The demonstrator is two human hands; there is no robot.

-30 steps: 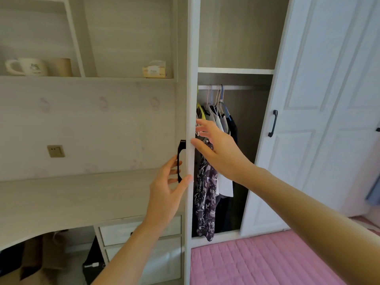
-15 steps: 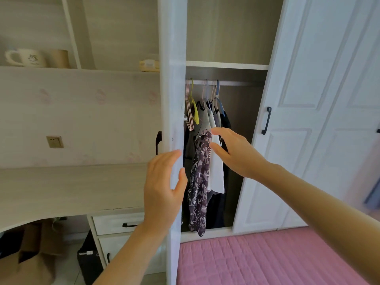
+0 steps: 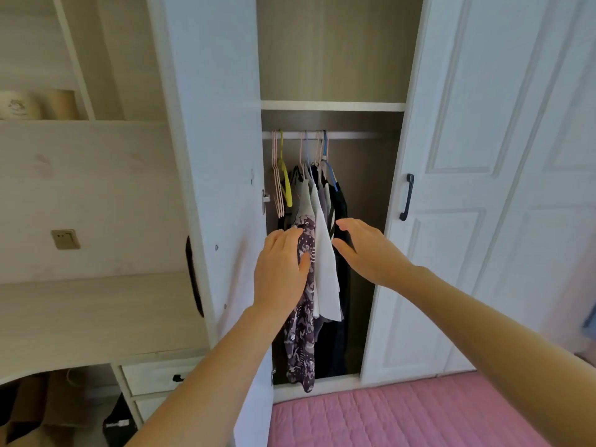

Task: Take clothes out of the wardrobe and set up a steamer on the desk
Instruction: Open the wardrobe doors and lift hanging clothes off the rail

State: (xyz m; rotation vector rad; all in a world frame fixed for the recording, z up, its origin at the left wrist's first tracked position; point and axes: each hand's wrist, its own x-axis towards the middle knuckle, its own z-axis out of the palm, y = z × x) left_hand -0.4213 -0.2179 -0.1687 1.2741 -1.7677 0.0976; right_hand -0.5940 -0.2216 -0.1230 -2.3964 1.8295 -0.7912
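Observation:
The wardrobe stands open, its left door [image 3: 213,156] swung wide toward me. Several garments hang on hangers from a rail [image 3: 351,135] inside: a dark patterned garment [image 3: 301,343], a white garment [image 3: 325,272] and dark clothes [image 3: 339,201] behind. My left hand [image 3: 280,272] reaches in with straight fingers against the patterned garment. My right hand [image 3: 367,253] is open, fingers extended just right of the white garment, holding nothing. The light wood desk [image 3: 90,317] lies to the left. No steamer is in view.
The wardrobe's right door [image 3: 458,188] with a black handle [image 3: 407,197] is closed. A pink bed cover [image 3: 403,414] lies below. Desk drawers [image 3: 158,379], a cardboard box [image 3: 29,411] and a black bag [image 3: 117,421] sit under the desk. A mug [image 3: 17,106] stands on the upper shelf.
The left door has swung fully open to the left. My left hand left the door edge and moved onto the patterned garment. My right hand shifted right of the white garment.

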